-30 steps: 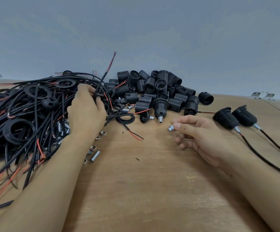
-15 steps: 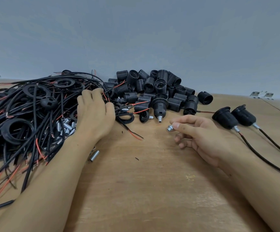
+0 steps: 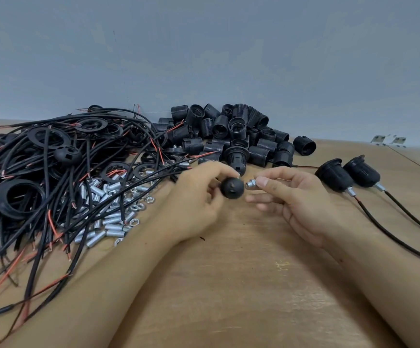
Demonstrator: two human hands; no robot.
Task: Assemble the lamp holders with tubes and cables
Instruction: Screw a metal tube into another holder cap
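Both hands are working just above the wooden table (image 3: 229, 285), almost meeting. My left hand (image 3: 198, 204) is gripping a black domed holder cap (image 3: 232, 187) between thumb and fingers, and my right hand (image 3: 296, 199) is pinching a short threaded metal tube (image 3: 251, 183) at its fingertips, the tube's end sitting just beside the cap; I cannot tell whether they are touching.

Bare wood is lying open below and between my forearms, giving the hands free room toward me. Left of the left hand, a tangle of black and red cables (image 3: 53, 197) is crowding the table, with black rings threaded among them, and a scatter of silver tubes and nuts (image 3: 111, 212) is lying right beside the left wrist. Behind both hands, a heap of black ribbed lamp holders (image 3: 236, 136) is stacked against the grey wall (image 3: 229, 46). Right of the right hand, two finished holders (image 3: 347, 174) are lying side by side, their cables (image 3: 392, 232) trailing toward the right edge of view.

I am seeing the cap as round and matt, with small dark holes in its face. My left fingers are covering its far side, the cables are running out of frame at the left, and the tube's thread is too small to read clearly.
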